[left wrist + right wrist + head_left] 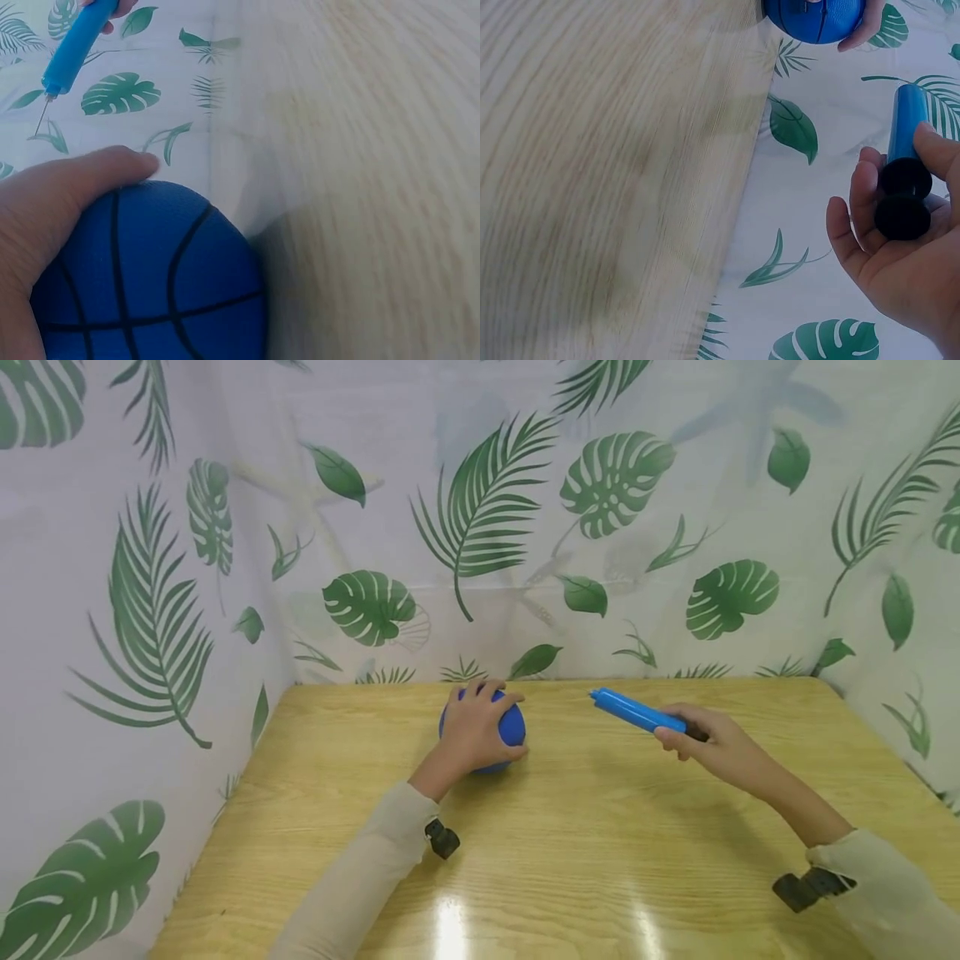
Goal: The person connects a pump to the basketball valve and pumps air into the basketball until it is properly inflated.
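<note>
A small blue basketball [513, 727] with black seams [172, 285] rests on the wooden table toward its far side. My left hand [471, 732] grips it from above, fingers spread and curved over the top, thumb on its right side. To the right, my right hand [708, 745] holds a blue hand pump [636, 710] above the table, its tip pointing left toward the ball. A thin needle [43, 116] shows at the pump's tip in the left wrist view. The pump's black handle end [903, 216] lies within the right hand in the right wrist view. Needle and ball are apart.
The wooden table [570, 843] reaches back to a white cloth backdrop [510, 635] printed with green leaves. The cloth also stands along the left and right sides. Both forearms wear light sleeves [360, 868] with a black wrist camera [442, 839].
</note>
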Demonstrator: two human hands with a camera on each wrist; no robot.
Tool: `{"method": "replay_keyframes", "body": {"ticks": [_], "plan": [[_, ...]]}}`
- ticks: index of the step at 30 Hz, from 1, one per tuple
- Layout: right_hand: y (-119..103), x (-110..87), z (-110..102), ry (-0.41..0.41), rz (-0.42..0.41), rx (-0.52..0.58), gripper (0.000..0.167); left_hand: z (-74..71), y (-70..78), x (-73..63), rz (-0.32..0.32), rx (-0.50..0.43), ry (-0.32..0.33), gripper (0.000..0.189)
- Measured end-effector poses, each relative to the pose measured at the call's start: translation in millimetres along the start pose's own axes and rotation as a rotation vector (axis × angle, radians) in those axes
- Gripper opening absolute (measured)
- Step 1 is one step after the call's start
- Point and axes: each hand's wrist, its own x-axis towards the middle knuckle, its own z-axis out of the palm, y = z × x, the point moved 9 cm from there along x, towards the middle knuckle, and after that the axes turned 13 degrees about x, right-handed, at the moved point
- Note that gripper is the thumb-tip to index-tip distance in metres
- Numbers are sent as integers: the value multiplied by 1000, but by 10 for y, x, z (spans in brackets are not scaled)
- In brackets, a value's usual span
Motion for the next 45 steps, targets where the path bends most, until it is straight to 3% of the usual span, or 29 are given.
{"method": "replay_keyframes", "body": {"ticks": [10,15,28,34,45], "plan": [[199,18,-109,48,42,-139,36,-86,-82,-79,4,-51,137,73],[336,49,-137,47,49,-177,38,-94,-104,-117,17,-81,162,72],[653,132,-52,-10,25,-238,31,-46,-139,-142,20,-70,175,72],[727,144,6,-27,-6,-235,31,-39,-137,-151,18,-63,182,71],[751,161,89,-50,26,-281,34,-68,-126,-151,14,-48,171,71]]}}
